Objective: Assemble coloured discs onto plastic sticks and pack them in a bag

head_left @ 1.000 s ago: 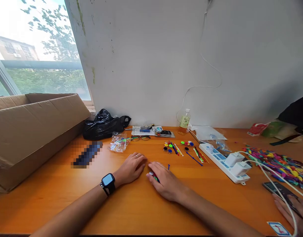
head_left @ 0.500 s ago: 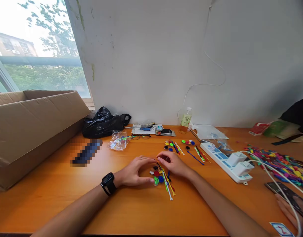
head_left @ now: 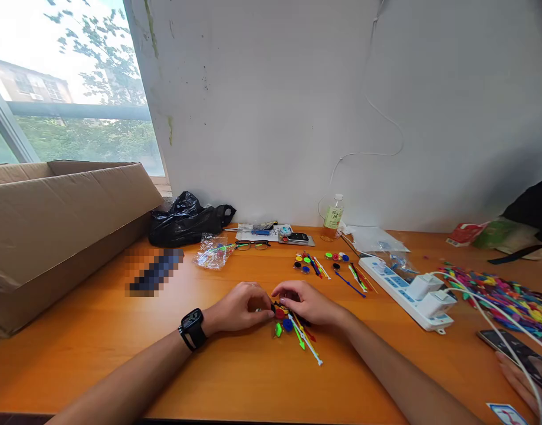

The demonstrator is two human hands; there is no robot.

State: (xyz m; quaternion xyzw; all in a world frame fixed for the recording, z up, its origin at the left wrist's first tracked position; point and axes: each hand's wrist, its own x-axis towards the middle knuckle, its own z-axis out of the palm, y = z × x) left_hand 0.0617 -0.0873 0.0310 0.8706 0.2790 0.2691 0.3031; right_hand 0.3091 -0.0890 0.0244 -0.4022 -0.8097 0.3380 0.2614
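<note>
Several sticks [head_left: 304, 339], left hand [head_left: 237, 308], right hand [head_left: 308, 304], bagged sticks [head_left: 214, 251]

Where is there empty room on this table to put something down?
Bare wood lies along the near edge between the cardboard box and the left hand, and between the right hand and the power strip. It is crowded by the wall and around the colourful heap.

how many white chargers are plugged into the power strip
2. Both at the near end of the white power strip: one white block charger, the second just in front.
</note>
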